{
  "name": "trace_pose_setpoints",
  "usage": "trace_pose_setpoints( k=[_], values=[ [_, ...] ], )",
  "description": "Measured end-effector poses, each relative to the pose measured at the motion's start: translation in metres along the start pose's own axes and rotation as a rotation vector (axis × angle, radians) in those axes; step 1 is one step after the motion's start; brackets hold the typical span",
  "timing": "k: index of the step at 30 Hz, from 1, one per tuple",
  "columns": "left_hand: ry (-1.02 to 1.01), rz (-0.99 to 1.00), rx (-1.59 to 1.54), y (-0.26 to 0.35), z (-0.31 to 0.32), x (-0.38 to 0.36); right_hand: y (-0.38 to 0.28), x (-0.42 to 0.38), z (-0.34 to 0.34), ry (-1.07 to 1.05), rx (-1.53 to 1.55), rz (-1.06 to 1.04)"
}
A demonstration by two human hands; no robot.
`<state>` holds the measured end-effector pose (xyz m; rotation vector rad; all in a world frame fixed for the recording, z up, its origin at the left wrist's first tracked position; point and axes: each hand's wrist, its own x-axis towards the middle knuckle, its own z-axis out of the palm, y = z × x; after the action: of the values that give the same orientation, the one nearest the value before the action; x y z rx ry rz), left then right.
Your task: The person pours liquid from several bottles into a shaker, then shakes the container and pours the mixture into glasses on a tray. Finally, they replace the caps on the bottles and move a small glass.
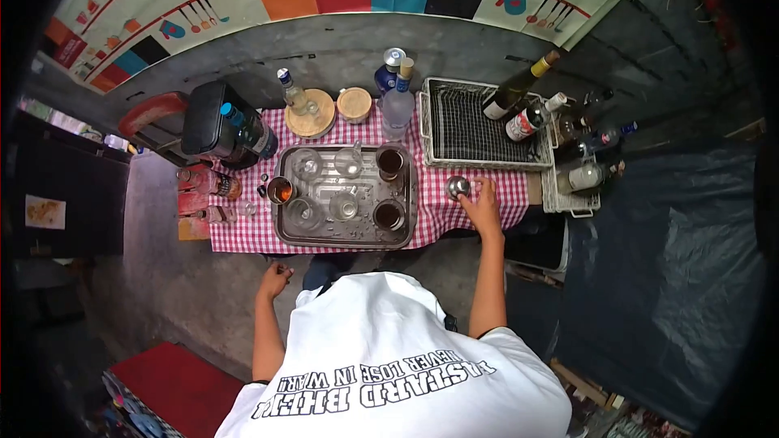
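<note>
My right hand (pixel 484 209) reaches onto the checked cloth with its fingers closed at the rim of a small round shiny metal cup (pixel 458 187). Just off the table's front edge is my left hand (pixel 277 281), its fingers curled in and nothing visible in them. Between the hands lies a dark metal tray (pixel 345 236), wet with drops. Two glasses of dark drink (pixel 389 216) stand on its right side. Clear glass vessels (pixel 307 165) fill its middle and left. A glass with amber liquid (pixel 281 190) sits at the left rim.
A white wire basket (pixel 488 163) with bottles stands back right, and a smaller bottle rack (pixel 574 203) beside it. Tall bottles (pixel 397 109) and wooden-topped pieces (pixel 309 116) line the back. A black container (pixel 213 122) and small bottles (pixel 224 185) are at left.
</note>
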<state>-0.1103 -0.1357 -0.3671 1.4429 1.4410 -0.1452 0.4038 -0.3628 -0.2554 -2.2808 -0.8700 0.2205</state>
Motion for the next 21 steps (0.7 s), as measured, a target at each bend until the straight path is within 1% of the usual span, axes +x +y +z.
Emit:
trace_pose_setpoints(
  k=[2,3,4,6,7,9,11,12,14,16,17,18,20,21],
  values=[
    [0.013,0.009,-0.024,0.009,0.009,-0.015,0.022,0.004,0.010,-0.069,-0.045,0.071],
    [0.006,0.021,-0.040,0.012,0.013,-0.020,0.046,0.008,0.022,-0.090,-0.045,0.018],
    [0.017,0.017,-0.043,0.014,0.016,-0.022,0.052,0.012,0.026,-0.096,-0.039,0.010],
    [0.021,0.006,0.012,0.014,0.024,-0.028,0.063,0.017,0.034,-0.181,-0.047,0.074],
    [0.029,-0.007,-0.002,0.016,0.027,-0.031,0.069,0.019,0.040,-0.175,-0.020,0.064],
    [0.028,0.032,0.027,0.019,0.031,-0.035,0.079,0.022,0.046,-0.179,-0.028,0.040],
    [0.040,0.019,0.020,0.015,0.038,-0.033,0.068,0.027,0.043,-0.180,0.024,0.033],
    [0.037,0.026,0.036,0.012,0.039,-0.026,0.065,0.028,0.042,-0.160,0.002,-0.060],
    [0.050,0.019,0.015,0.008,0.042,-0.020,0.059,0.029,0.039,-0.184,0.018,-0.073],
    [0.040,0.066,0.072,0.017,0.042,-0.016,0.057,0.030,0.038,-0.185,0.018,-0.096],
    [0.022,0.067,0.010,0.020,0.042,-0.015,0.059,0.028,0.038,-0.178,0.018,-0.098],
    [0.046,0.082,-0.016,0.032,0.040,-0.023,0.061,0.026,0.039,-0.195,0.016,-0.104],
    [0.084,0.124,-0.027,0.055,0.034,-0.037,0.067,0.022,0.040,-0.093,0.114,-0.036],
    [0.090,0.112,-0.120,0.073,0.029,-0.049,0.056,0.017,0.034,-0.076,0.143,0.053]
  ],
)
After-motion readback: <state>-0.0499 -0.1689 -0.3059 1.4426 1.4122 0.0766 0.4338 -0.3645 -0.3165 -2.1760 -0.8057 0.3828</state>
